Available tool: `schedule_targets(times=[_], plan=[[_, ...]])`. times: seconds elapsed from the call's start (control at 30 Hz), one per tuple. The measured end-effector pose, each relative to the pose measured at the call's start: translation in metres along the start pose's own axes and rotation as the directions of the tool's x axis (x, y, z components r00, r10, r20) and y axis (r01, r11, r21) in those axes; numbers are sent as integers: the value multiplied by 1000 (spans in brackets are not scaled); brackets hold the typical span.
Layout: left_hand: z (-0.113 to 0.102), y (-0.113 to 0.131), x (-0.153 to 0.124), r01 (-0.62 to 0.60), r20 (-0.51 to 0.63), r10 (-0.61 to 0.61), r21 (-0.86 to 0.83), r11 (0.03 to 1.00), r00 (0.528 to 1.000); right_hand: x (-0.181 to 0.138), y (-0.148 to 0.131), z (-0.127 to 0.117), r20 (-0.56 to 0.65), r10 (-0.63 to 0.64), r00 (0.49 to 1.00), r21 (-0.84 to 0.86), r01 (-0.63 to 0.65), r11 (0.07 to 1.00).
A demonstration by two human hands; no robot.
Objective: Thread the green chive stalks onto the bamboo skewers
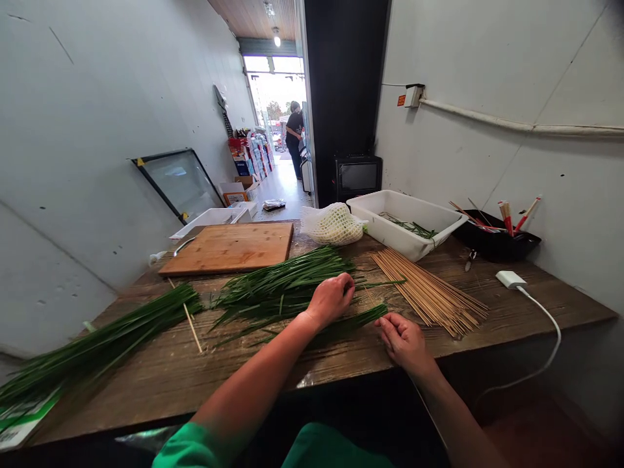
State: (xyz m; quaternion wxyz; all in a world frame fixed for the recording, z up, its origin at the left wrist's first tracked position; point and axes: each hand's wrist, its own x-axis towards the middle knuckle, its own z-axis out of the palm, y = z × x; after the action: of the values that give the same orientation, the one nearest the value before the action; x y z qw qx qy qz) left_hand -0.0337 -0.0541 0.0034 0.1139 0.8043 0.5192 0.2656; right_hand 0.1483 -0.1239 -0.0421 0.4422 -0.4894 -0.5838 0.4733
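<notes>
Centrally: left hand (331, 299), fingers curled closed on chive pile (280, 286); right hand (403, 339) pinches chive bundle (358, 318) end. Judged light, limp, bruisable; grip bunched.

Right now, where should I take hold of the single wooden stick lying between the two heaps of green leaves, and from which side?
Pinch the stick near its close end, coming from above. It lies flat on the table, and that end is bare, while the far end runs beside the left heap. The left hand is the closer one, though it rests on the middle heap.
</notes>
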Motion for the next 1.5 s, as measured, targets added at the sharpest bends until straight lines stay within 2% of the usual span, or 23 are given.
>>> schedule_targets(times=[0.17,0.23,0.4,0.73,1.03,1.2,1.5], plan=[[4,0,2,65,21,-62,-221,973,998,0,0,1,27,25,999,49,-26,998],[4,-1,2,75,31,-70,-225,971,997,0,0,1,20,19,1000,46,-20,999],[2,0,1,80,-49,-90,-171,982,995,-1,-1,1,16,18,1000,42,-19,999],[-3,7,2,215,48,-215,-414,884,976,1,1,2,12,15,1000,25,-15,1000],[-1,10,0,214,70,-212,-562,799,975,0,0,1,23,12,1000,12,-12,1000],[-2,11,-1,194,58,-195,-555,809,979,0,-1,1,24,24,999,26,-25,999],[-2,9,0,133,-2,-148,-428,894,989,0,-4,2,17,20,1000,11,-20,1000]])
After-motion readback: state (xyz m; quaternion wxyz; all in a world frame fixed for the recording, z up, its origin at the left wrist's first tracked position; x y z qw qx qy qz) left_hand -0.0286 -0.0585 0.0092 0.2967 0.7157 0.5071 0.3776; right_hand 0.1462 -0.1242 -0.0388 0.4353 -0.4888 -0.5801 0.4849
